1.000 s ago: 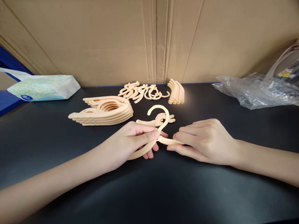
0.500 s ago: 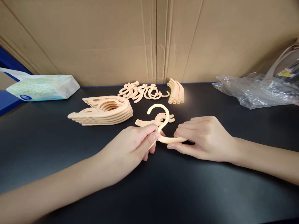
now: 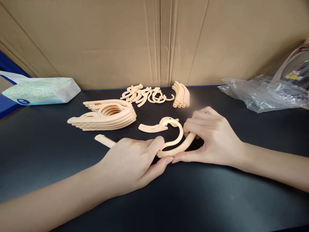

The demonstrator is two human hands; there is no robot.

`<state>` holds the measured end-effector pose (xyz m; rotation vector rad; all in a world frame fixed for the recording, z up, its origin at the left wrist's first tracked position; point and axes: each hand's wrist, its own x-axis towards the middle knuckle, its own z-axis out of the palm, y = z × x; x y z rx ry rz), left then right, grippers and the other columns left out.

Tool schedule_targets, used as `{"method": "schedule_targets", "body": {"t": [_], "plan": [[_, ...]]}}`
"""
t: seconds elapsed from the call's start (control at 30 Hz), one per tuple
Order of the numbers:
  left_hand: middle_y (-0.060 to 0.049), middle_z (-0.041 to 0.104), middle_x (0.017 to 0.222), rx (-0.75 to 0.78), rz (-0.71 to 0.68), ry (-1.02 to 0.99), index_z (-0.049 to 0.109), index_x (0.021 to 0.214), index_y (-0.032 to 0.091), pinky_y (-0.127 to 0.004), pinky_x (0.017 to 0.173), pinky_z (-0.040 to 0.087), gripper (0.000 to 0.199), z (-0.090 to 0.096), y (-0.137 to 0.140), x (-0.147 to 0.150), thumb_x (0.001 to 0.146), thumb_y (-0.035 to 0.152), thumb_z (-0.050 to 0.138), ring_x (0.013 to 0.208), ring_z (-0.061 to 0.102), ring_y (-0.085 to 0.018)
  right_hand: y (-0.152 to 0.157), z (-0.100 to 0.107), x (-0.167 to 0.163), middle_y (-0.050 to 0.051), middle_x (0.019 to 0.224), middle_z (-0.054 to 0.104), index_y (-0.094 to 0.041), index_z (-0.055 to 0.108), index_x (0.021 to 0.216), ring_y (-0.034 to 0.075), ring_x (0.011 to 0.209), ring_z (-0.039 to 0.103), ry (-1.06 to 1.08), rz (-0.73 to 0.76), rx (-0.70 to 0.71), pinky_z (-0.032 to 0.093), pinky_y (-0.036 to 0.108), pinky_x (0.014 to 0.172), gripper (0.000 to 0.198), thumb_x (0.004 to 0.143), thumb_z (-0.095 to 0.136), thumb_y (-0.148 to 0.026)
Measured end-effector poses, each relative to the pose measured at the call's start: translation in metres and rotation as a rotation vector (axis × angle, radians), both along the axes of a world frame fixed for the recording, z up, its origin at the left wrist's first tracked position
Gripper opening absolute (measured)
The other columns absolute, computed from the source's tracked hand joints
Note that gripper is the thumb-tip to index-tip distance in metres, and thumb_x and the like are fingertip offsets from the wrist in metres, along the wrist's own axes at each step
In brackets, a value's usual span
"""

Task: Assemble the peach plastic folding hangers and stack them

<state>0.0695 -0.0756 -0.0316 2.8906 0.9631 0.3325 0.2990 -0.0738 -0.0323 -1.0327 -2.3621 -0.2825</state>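
Between my hands is a cream plastic folding hanger (image 3: 179,149) with a curved hook and two arms. My left hand (image 3: 135,161) is closed around its middle, near the base of the hook, and covers the joint. One arm of the hanger sticks out to the left behind that hand. My right hand (image 3: 210,138) grips the other arm, thumb below and fingers above. Just beyond the hook lie some loose hanger pieces (image 3: 153,128), partly hidden by it. A neat stack of folded hangers (image 3: 108,117) sits at the left.
At the back lie a heap of hooks and small pieces (image 3: 145,95) and a bundle of curved arms (image 3: 181,94). A tissue pack (image 3: 45,90) is at the far left, a clear plastic bag (image 3: 263,93) at the right. Cardboard (image 3: 101,42) stands behind the black table (image 3: 169,199).
The hanger has turned so its hook tilts lower and to the right, and its left arm now shows. My left hand has rolled over the joint; my right fingers have lifted slightly.
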Motion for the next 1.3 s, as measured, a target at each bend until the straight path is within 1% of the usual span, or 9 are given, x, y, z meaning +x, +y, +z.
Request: {"method": "schedule_targets", "body": {"t": [0.23, 0.43, 0.7, 0.77, 0.93, 1.03, 1.13, 1.2, 1.3], "plan": [[0.003, 0.054, 0.052, 0.030, -0.082, 0.003, 0.044, 0.078, 0.020, -0.025, 0.043, 0.017, 0.028, 0.0006, 0.0018, -0.0009, 0.098, 0.037, 0.033, 0.041, 0.048, -0.013, -0.0011, -0.0019, -0.0013, -0.001, 0.065, 0.056, -0.017, 0.054, 0.076, 0.013, 0.061, 0.051, 0.049, -0.045, -0.059, 0.039, 0.031, 0.070, 0.065, 0.061, 0.064, -0.079], [0.003, 0.056, 0.057, -0.016, -0.134, 0.013, 0.044, 0.077, 0.021, -0.025, 0.043, 0.019, 0.025, -0.0003, 0.0031, -0.0019, 0.096, 0.034, 0.034, 0.042, 0.048, -0.012, -0.0004, -0.0023, -0.0011, 0.001, 0.073, 0.061, -0.015, 0.056, 0.090, 0.016, 0.066, 0.057, 0.069, -0.013, -0.069, 0.040, 0.033, 0.075, 0.071, 0.060, 0.064, -0.079], [0.005, 0.050, 0.056, 0.045, -0.221, -0.015, 0.047, 0.077, 0.019, -0.026, 0.040, 0.022, 0.016, 0.0033, 0.0014, 0.0003, 0.090, 0.028, 0.045, 0.041, 0.044, -0.011, 0.0006, -0.0035, -0.0001, 0.001, 0.072, 0.061, -0.014, 0.059, 0.091, 0.016, 0.067, 0.055, 0.048, 0.023, -0.087, 0.038, 0.034, 0.078, 0.073, 0.062, 0.061, -0.081], [0.005, 0.050, 0.057, 0.073, -0.215, -0.027, 0.048, 0.077, 0.019, -0.027, 0.040, 0.024, 0.012, 0.0035, 0.0006, 0.0010, 0.088, 0.024, 0.047, 0.041, 0.044, -0.011, 0.0006, -0.0025, 0.0001, 0.004, 0.078, 0.062, -0.014, 0.060, 0.092, 0.018, 0.074, 0.056, 0.026, 0.030, -0.052, 0.037, 0.035, 0.077, 0.071, 0.065, 0.059, -0.080], [0.007, 0.046, 0.056, 0.148, -0.188, -0.050, 0.044, 0.075, 0.019, -0.028, 0.039, 0.026, 0.015, 0.0019, -0.0012, 0.0005, 0.090, 0.021, 0.046, 0.041, 0.044, -0.011, -0.0021, 0.0012, 0.0004, 0.017, 0.112, 0.061, -0.015, 0.061, 0.102, 0.029, 0.101, 0.054, -0.007, 0.001, 0.135, 0.037, 0.040, 0.080, 0.070, 0.071, 0.056, -0.078], [0.007, 0.045, 0.054, 0.166, -0.170, -0.038, 0.043, 0.075, 0.019, -0.028, 0.039, 0.026, 0.018, 0.0006, -0.0014, -0.0009, 0.092, 0.022, 0.045, 0.041, 0.044, -0.011, -0.0047, 0.0013, 0.0014, 0.010, 0.093, 0.065, -0.015, 0.060, 0.105, 0.021, 0.080, 0.057, -0.002, 0.021, 0.199, 0.037, 0.035, 0.069, 0.060, 0.078, 0.057, -0.069], [0.007, 0.046, 0.054, 0.192, -0.169, -0.024, 0.043, 0.075, 0.019, -0.028, 0.040, 0.027, 0.019, 0.0001, -0.0009, -0.0014, 0.094, 0.024, 0.045, 0.042, 0.046, -0.011, -0.0065, -0.0007, 0.0029, -0.001, 0.068, 0.062, -0.015, 0.060, 0.104, 0.011, 0.057, 0.050, -0.009, 0.142, 0.140, 0.035, 0.030, 0.062, 0.039, 0.088, 0.059, -0.051], [0.006, 0.046, 0.055, 0.227, -0.182, -0.032, 0.043, 0.075, 0.019, -0.028, 0.040, 0.027, 0.021, 0.0005, -0.0009, -0.0013, 0.095, 0.026, 0.045, 0.043, 0.046, -0.011, -0.0069, -0.0020, 0.0035, -0.002, 0.070, 0.064, -0.016, 0.061, 0.101, 0.010, 0.057, 0.049, -0.017, 0.214, 0.084, 0.037, 0.028, 0.060, 0.030, 0.091, 0.059, -0.043], [0.006, 0.048, 0.057, 0.269, -0.217, -0.038, 0.045, 0.076, 0.019, -0.029, 0.041, 0.029, 0.023, 0.0024, -0.0020, -0.0007, 0.095, 0.030, 0.048, 0.043, 0.046, -0.011, -0.0054, -0.0019, 0.0036, 0.002, 0.078, 0.066, -0.015, 0.062, 0.096, 0.014, 0.066, 0.052, -0.007, 0.249, 0.050, 0.038, 0.028, 0.061, 0.032, 0.090, 0.058, -0.046]]}}
